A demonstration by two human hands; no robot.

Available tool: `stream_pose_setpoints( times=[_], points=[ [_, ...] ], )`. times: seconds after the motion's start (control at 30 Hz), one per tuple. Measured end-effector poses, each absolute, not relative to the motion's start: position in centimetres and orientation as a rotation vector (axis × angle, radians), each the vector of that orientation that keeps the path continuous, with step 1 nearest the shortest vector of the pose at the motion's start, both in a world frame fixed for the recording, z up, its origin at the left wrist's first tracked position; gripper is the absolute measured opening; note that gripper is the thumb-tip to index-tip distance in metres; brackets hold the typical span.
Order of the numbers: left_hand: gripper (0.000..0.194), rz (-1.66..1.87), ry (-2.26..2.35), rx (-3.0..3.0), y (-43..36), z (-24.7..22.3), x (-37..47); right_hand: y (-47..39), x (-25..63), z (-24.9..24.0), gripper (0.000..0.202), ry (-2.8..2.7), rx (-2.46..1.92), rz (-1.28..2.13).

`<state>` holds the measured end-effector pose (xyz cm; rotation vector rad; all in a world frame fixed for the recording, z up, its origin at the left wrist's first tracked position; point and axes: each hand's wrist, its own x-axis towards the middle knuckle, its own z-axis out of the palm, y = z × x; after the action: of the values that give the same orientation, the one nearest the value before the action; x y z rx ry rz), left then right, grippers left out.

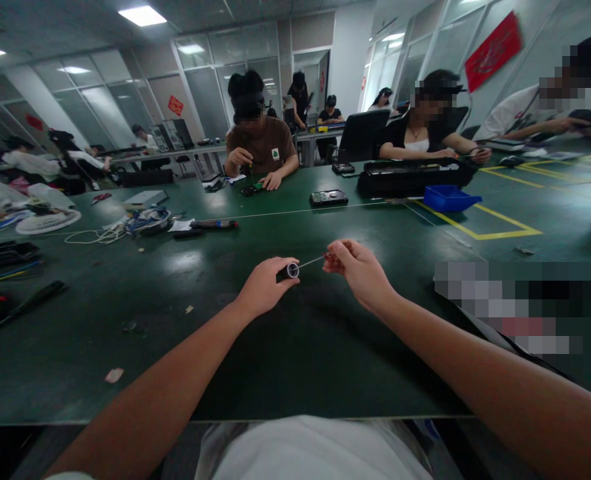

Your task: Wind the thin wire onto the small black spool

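Shirt [305, 453], pale, was cut off by the lower frame edge. Masking blocks hid most of an item [515, 307] on the right; I could not tell what it was. Left hand [266, 287] was partly closed, thumb and fingers gripping a small dark cylinder [292, 271] with a pale-rimmed end, above the green table [350, 380]; the palm side was hidden. Right hand [358, 270] was pinched closed on the reddish end of a thin metal shaft [311, 262], its far end at the cylinder's rim; whether it went inside was too small to tell. Beyond lay an opened device [328, 198], with a blue tray [448, 199] to its right. Across the table, a person in a brown shirt [263, 143] bent over small parts, face masked.
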<state>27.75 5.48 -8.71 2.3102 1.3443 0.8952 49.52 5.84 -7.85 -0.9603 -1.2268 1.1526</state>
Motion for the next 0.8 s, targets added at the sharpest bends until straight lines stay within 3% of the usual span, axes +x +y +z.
stream_pose_setpoints(
  times=[0.43,0.63,0.8],
  points=[
    [0.037,0.911,1.392,2.261,5.4,-8.7,27.8,5.2,49.6,-7.1,0.027,-1.384,-0.972,1.070],
    [0.038,0.891,1.402,2.288,5.3,-8.5,27.8,4.4,50.0,-5.8,0.029,-1.618,-1.224,0.775],
    [0.037,0.905,1.390,2.280,5.4,-8.6,27.6,4.3,50.1,-6.4,0.015,-1.731,-1.102,0.718]
  ],
)
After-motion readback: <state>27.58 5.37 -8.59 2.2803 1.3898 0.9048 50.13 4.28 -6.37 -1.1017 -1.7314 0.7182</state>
